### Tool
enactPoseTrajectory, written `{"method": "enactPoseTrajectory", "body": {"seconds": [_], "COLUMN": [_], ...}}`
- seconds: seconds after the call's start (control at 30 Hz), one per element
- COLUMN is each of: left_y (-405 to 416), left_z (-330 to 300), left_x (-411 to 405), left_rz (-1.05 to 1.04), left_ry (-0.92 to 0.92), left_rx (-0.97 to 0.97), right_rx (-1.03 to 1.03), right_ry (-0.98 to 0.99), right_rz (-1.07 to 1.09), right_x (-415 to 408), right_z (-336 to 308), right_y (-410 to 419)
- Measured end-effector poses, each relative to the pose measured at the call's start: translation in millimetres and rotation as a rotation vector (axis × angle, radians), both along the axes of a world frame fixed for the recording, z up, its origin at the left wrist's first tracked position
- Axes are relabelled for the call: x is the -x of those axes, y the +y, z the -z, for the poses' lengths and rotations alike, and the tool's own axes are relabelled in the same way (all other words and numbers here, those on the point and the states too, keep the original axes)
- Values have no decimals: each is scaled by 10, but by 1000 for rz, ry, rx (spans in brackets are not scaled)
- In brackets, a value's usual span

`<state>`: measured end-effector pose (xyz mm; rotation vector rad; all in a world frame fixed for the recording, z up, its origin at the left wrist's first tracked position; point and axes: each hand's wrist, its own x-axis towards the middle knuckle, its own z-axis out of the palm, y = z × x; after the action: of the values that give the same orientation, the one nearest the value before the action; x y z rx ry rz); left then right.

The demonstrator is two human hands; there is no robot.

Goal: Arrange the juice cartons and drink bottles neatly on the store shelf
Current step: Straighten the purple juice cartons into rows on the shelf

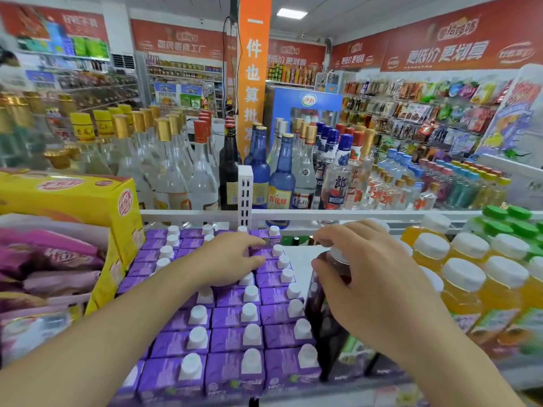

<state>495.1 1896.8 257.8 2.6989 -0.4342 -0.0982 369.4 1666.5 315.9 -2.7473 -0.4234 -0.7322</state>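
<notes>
Orange pillar banner reads "一件也算批".

Shelf colours, purple to orange

Juice cartons were purple with white caps; one bottle dark purple-red (label partly green); neighbouring bottles orange, white-capped; box yellow with red logos.

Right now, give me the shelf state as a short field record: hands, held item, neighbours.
left hand: left hand rests on the purple juice cartons, fingers straight, holding nothing
right hand: right hand curled round the top of the dark juice bottle
dark juice bottle: upright, directly right of the carton block, white cap partly hidden by the fingers
purple juice cartons: rows with white caps, packed close
orange juice bottles: white caps, right of the held bottle
yellow box: left of the cartons
</notes>
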Motion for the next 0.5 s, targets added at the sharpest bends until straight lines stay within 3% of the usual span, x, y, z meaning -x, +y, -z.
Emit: {"method": "enactPoseTrajectory", "body": {"seconds": [0.3,0.5], "left_y": [583,901], "left_z": [-30,304], "left_x": [839,1278], "left_rz": [-10,-67], "left_ry": [-128,-141], "left_rx": [75,46], "right_rx": [-35,-60], "right_ry": [81,256], "right_rz": [-102,-174], "right_x": [88,-521], "right_z": [-114,175], "right_y": [518,1226]}}
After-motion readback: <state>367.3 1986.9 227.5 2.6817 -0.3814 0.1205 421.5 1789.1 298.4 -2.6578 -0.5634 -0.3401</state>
